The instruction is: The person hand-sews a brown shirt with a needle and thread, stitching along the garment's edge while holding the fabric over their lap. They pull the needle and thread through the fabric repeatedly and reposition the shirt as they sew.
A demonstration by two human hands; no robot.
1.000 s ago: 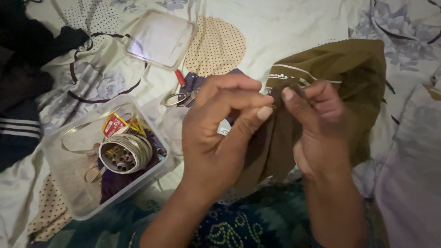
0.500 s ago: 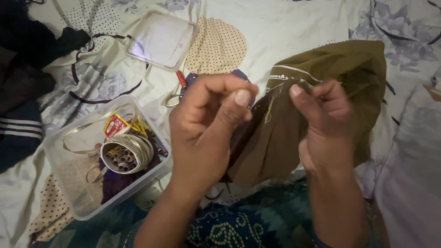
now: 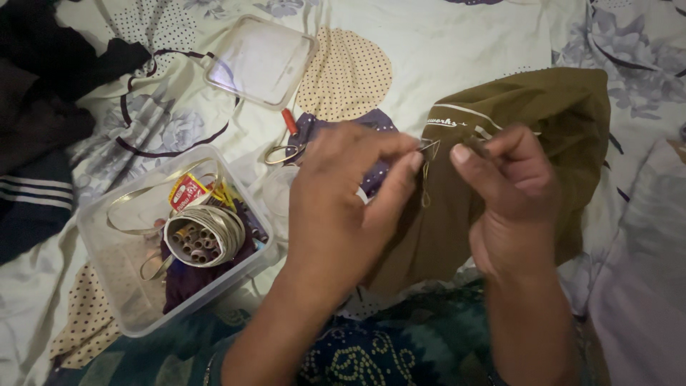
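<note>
Single head view, aimed steeply down and held close.

The scene is seen from above the lap, tilted toward 12 o'clock across a bedsheet (image 3: 443, 43). The left hand (image 3: 343, 207) and right hand (image 3: 511, 193) are framed near centre, forearms entering from 6 o'clock. A box (image 3: 107, 264) is caught at 9 o'clock, its lid (image 3: 261, 61) at 11 o'clock.

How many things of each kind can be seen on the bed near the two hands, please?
Hands: 2, left and right
Olive garment: 1
Needle with thread: 1
Clear plastic box: 1
Clear box lid: 1
Scissors: 1
Bundle of tubes: 1
Total: 8
</note>
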